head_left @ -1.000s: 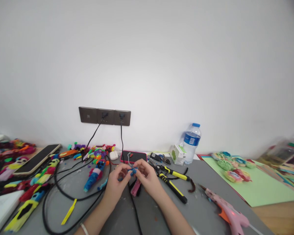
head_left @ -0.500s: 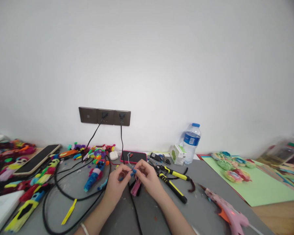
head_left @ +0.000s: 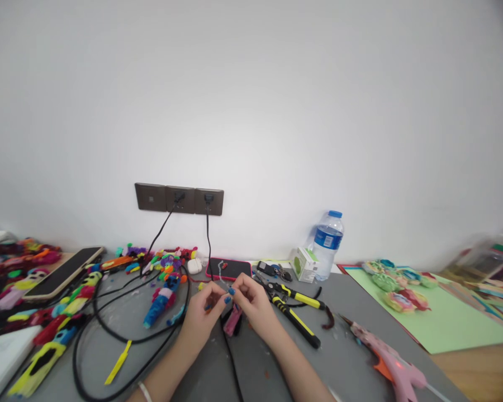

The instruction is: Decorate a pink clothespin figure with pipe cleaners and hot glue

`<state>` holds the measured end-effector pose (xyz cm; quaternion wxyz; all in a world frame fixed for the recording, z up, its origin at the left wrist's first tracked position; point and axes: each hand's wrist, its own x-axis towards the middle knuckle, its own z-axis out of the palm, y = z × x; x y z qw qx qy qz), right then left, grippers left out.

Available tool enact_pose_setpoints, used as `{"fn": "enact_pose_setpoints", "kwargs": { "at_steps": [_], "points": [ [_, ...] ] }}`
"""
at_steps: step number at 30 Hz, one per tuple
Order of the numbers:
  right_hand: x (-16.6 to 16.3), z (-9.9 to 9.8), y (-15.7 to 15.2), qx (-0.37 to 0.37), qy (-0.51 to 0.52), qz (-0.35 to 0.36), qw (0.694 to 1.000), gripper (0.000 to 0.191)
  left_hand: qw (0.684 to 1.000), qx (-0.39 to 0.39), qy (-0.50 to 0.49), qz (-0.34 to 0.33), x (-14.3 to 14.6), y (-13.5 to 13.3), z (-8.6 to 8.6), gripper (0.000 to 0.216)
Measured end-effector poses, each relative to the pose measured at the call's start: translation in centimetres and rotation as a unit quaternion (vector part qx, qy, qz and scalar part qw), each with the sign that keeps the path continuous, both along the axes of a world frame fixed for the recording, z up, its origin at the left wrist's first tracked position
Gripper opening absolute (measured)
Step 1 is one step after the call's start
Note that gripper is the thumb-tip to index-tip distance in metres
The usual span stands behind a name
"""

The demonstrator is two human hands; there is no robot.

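Note:
My left hand (head_left: 202,312) and my right hand (head_left: 251,304) meet over the middle of the grey table, thumbs and forefingers pinched close together. The fingertips, with blue nails, hide whatever small thing is between them. Just beneath the hands lies a small pink and black item (head_left: 233,321), partly covered. A phone with a pink edge (head_left: 235,269) rests behind the fingers, with a thin grey strip (head_left: 220,269) on it. Right of my right hand are pliers with yellow and black handles (head_left: 297,322).
Black cables (head_left: 109,329) loop across the left, near fuzzy colourful figures (head_left: 162,304). A second phone (head_left: 65,272) lies further left. A water bottle (head_left: 327,245) and small box (head_left: 305,263) stand by the wall. At right are a pink glue gun (head_left: 392,357) and green paper (head_left: 448,318).
My left thumb and fingers have shifted slightly, and the two hands' fingertips are a little apart compared with before. The things on the table have not moved.

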<state>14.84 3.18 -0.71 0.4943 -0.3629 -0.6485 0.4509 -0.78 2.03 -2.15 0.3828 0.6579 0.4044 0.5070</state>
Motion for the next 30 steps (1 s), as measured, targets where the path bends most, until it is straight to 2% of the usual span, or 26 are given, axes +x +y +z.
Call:
{"fn": "enact_pose_setpoints", "kwargs": {
  "at_steps": [18, 30],
  "points": [
    [-0.1, 0.26, -0.05, 0.003, 0.0, 0.001, 1.0, 0.028, 0.999, 0.013, -0.041, -0.004, 0.15, 0.18, 0.19, 0.022],
    [-0.2, 0.37, -0.25, 0.013, 0.01, 0.011, 1.0, 0.025, 0.997, 0.005, -0.074, 0.034, 0.28, 0.27, 0.11, 0.022]
  ]
}}
